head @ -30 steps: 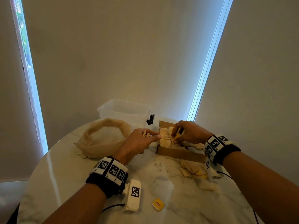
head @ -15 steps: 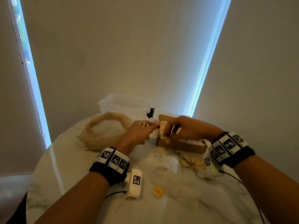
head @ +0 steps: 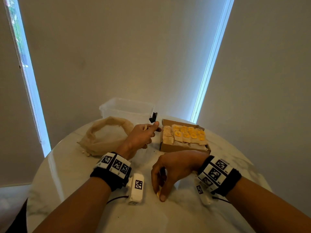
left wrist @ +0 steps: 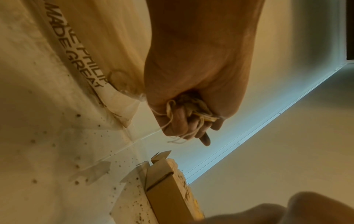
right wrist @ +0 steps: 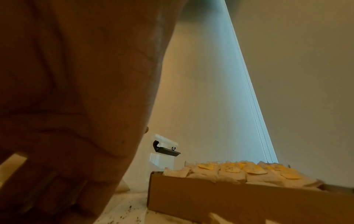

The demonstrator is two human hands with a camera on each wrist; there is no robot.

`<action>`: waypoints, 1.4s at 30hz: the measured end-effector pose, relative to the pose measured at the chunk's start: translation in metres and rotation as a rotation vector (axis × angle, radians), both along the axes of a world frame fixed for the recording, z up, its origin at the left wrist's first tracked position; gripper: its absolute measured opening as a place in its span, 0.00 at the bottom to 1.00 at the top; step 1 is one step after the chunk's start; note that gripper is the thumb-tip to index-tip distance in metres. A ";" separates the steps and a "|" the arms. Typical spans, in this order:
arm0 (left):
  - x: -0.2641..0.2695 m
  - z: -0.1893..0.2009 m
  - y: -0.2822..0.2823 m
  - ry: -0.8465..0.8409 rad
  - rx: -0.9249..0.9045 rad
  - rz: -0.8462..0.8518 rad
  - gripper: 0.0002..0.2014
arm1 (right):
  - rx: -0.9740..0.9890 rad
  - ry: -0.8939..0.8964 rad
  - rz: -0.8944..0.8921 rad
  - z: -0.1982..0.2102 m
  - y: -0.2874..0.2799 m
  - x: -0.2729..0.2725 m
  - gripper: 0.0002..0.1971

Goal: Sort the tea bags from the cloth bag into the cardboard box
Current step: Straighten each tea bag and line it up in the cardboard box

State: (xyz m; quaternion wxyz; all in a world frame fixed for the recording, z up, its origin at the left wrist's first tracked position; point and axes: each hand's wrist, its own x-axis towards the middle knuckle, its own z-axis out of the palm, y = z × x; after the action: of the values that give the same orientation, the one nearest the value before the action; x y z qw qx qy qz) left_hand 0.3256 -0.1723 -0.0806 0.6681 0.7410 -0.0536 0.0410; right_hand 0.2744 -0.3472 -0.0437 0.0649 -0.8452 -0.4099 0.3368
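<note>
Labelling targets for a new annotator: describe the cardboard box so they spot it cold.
Start at the round marble table, then look to its far right edge, just below the bright window strip. The cardboard box sits there, a low open brown tray, right of the left hand and the slumped cloth bag. Unlike the clear plastic tub behind, it is opaque and packed with tea bags with yellow tags.

Round white marble table, glossy, grey veining, dark crumbs scattered on top. Behind it, beige roller blinds drawn over windows, meeting at corner. Narrow strips of cool daylight at blind edges; green foliage glimpsed at far left gap. Bead chain hangs beside left blind. Room dim.
</note>
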 end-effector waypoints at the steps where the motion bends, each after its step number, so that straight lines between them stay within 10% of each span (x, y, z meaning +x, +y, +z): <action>1: 0.000 0.000 0.000 0.000 0.003 -0.002 0.22 | 0.002 -0.008 0.001 -0.001 -0.001 0.001 0.15; 9: 0.004 -0.003 0.000 0.013 0.007 0.002 0.23 | 0.563 -0.259 -0.411 0.008 -0.034 0.033 0.07; 15: 0.012 -0.003 0.000 0.039 0.014 -0.017 0.22 | 0.565 -0.541 -0.626 0.017 -0.052 0.077 0.08; 28: 0.008 -0.004 -0.003 0.082 -0.055 -0.017 0.25 | 0.267 -0.618 -0.520 0.009 -0.018 0.105 0.11; 42: -0.009 0.019 -0.020 0.248 -0.057 -0.125 0.45 | 0.935 -0.351 -0.675 0.005 -0.025 0.048 0.11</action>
State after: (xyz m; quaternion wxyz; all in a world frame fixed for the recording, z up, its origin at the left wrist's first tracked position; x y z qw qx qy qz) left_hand 0.3167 -0.1918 -0.0616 0.6917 0.7163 -0.0155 -0.0908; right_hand 0.3226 -0.3718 -0.0385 0.4643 -0.8535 -0.2279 -0.0631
